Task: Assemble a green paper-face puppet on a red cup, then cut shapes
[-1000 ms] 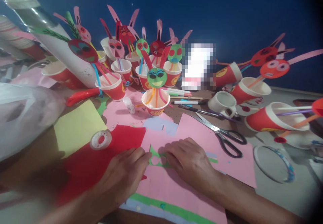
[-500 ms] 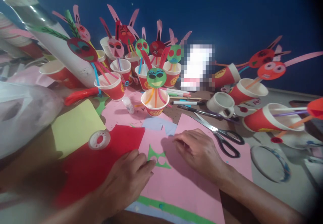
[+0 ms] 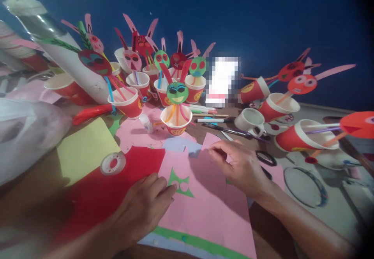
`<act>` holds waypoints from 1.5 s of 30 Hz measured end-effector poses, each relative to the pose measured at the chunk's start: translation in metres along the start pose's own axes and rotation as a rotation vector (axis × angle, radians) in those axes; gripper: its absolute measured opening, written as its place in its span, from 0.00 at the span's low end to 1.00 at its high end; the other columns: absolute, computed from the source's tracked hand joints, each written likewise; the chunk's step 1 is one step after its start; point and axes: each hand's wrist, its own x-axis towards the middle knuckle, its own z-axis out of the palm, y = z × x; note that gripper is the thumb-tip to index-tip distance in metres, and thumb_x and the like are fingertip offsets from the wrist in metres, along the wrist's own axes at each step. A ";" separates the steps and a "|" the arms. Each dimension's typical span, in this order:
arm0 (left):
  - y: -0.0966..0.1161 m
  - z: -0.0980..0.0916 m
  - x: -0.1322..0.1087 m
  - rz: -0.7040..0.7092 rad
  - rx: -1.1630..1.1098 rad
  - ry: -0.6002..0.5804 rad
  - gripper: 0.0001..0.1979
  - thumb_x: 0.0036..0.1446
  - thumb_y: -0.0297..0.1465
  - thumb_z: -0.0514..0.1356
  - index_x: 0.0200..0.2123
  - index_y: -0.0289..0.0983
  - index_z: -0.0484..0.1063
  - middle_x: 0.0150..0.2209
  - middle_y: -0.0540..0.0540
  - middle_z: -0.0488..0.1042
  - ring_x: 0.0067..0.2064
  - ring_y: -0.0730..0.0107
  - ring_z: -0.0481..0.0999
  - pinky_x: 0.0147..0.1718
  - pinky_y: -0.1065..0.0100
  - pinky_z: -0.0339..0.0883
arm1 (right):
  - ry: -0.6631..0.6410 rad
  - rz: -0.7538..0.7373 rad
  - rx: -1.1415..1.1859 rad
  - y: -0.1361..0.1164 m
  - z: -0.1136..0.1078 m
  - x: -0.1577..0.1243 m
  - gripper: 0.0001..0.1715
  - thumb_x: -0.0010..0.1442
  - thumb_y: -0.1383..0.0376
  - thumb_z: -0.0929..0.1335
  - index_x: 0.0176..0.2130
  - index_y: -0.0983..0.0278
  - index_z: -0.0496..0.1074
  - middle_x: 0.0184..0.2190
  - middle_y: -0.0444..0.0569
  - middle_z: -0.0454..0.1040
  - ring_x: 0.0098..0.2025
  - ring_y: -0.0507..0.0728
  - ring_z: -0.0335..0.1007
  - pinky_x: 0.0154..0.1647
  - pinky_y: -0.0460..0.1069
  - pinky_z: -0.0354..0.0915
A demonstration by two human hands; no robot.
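My left hand rests on red paper and pink paper, fingers curled. Its fingertips meet the left edge of a green paper scrap with holes cut in it; whether they pinch anything is hidden. Over the right part of the pink paper is my right hand, thumb and forefinger drawn together. I cannot make out anything between them. Black-handled scissors lie partly hidden behind this hand.
Behind the papers stands a paper cup with a green paper face on straws. Several similar cups surround it. Pens, a white mug, a tape ring, yellow paper and a plastic bag lie around.
The view has shifted slightly. My right hand has moved a little to the right and covers more of the scissors. A green bit now shows beneath it. My left hand stays by the scrap.
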 end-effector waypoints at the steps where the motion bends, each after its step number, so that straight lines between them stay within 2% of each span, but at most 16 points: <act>1: 0.000 0.000 -0.001 0.004 0.000 -0.004 0.11 0.59 0.24 0.51 0.43 0.37 0.69 0.27 0.49 0.66 0.29 0.71 0.64 0.24 0.70 0.57 | -0.014 -0.045 0.001 -0.002 0.002 -0.001 0.08 0.61 0.69 0.63 0.33 0.63 0.71 0.27 0.45 0.75 0.29 0.52 0.68 0.36 0.49 0.59; 5: 0.003 -0.002 -0.001 -0.008 0.013 -0.021 0.10 0.59 0.24 0.52 0.42 0.37 0.70 0.26 0.50 0.66 0.29 0.70 0.64 0.24 0.70 0.57 | -0.133 -0.359 -0.059 -0.014 0.013 -0.013 0.09 0.61 0.68 0.63 0.40 0.61 0.71 0.32 0.47 0.76 0.33 0.55 0.67 0.37 0.52 0.56; 8: 0.004 -0.004 0.000 -0.016 0.028 -0.025 0.11 0.59 0.24 0.52 0.42 0.37 0.70 0.26 0.50 0.65 0.29 0.69 0.65 0.26 0.69 0.59 | -0.286 -0.485 -0.101 -0.023 0.022 -0.026 0.11 0.62 0.61 0.63 0.43 0.60 0.70 0.40 0.48 0.75 0.39 0.58 0.67 0.40 0.55 0.54; 10: 0.005 -0.005 0.000 -0.015 0.032 -0.025 0.11 0.59 0.23 0.52 0.43 0.37 0.70 0.26 0.50 0.65 0.29 0.69 0.65 0.26 0.69 0.60 | -0.346 -0.488 -0.106 -0.025 0.026 -0.034 0.12 0.63 0.58 0.63 0.43 0.60 0.69 0.41 0.49 0.74 0.41 0.59 0.66 0.40 0.56 0.54; 14: 0.003 -0.006 -0.003 -0.013 0.043 -0.014 0.12 0.59 0.24 0.51 0.44 0.37 0.69 0.28 0.49 0.66 0.30 0.69 0.66 0.29 0.69 0.63 | -0.358 -0.446 -0.089 -0.024 0.030 -0.041 0.10 0.63 0.58 0.63 0.39 0.60 0.69 0.37 0.47 0.73 0.39 0.58 0.65 0.40 0.55 0.54; 21: -0.003 -0.004 -0.009 -0.018 0.066 0.021 0.12 0.58 0.24 0.52 0.45 0.39 0.68 0.28 0.50 0.65 0.31 0.71 0.67 0.30 0.72 0.63 | -0.299 -0.465 -0.052 -0.024 0.030 -0.038 0.05 0.62 0.63 0.64 0.37 0.59 0.69 0.37 0.46 0.72 0.37 0.57 0.64 0.40 0.55 0.55; 25: -0.001 -0.006 -0.004 -0.020 0.056 0.013 0.09 0.58 0.24 0.52 0.40 0.39 0.69 0.27 0.51 0.64 0.29 0.72 0.66 0.28 0.73 0.62 | -0.251 -0.503 -0.072 -0.024 0.033 -0.038 0.04 0.62 0.64 0.64 0.36 0.60 0.69 0.35 0.45 0.72 0.34 0.56 0.63 0.39 0.54 0.54; 32: 0.002 -0.013 0.005 -0.001 0.032 0.122 0.08 0.58 0.25 0.52 0.38 0.39 0.69 0.26 0.50 0.65 0.29 0.72 0.68 0.30 0.73 0.64 | -0.234 -0.488 -0.103 -0.024 0.037 -0.037 0.04 0.61 0.66 0.65 0.36 0.60 0.70 0.33 0.45 0.73 0.33 0.54 0.64 0.39 0.54 0.55; 36: 0.006 -0.011 0.003 0.016 0.001 0.173 0.11 0.58 0.22 0.49 0.35 0.38 0.70 0.25 0.50 0.66 0.28 0.72 0.67 0.31 0.71 0.62 | -0.235 -0.487 -0.102 -0.023 0.037 -0.037 0.05 0.61 0.66 0.65 0.38 0.60 0.71 0.34 0.45 0.73 0.35 0.55 0.65 0.40 0.54 0.55; 40: 0.011 -0.005 0.000 0.042 -0.048 0.155 0.12 0.56 0.19 0.50 0.33 0.37 0.70 0.24 0.51 0.66 0.27 0.72 0.65 0.30 0.69 0.59 | -0.256 -0.491 -0.098 -0.023 0.034 -0.037 0.05 0.61 0.67 0.65 0.39 0.61 0.71 0.34 0.45 0.72 0.37 0.56 0.66 0.40 0.54 0.55; 43: 0.016 -0.002 0.000 0.020 -0.009 0.102 0.06 0.57 0.24 0.54 0.35 0.37 0.70 0.25 0.51 0.68 0.28 0.70 0.66 0.33 0.65 0.59 | -0.281 -0.493 -0.099 -0.022 0.033 -0.037 0.06 0.61 0.68 0.64 0.40 0.61 0.71 0.35 0.45 0.72 0.36 0.55 0.66 0.40 0.54 0.55; 45: 0.018 0.000 0.000 -0.018 0.039 0.045 0.07 0.57 0.28 0.56 0.40 0.37 0.70 0.27 0.51 0.69 0.30 0.68 0.67 0.34 0.63 0.58 | -0.277 -0.489 -0.100 -0.021 0.032 -0.036 0.06 0.62 0.68 0.64 0.40 0.62 0.70 0.35 0.46 0.73 0.36 0.55 0.66 0.41 0.54 0.55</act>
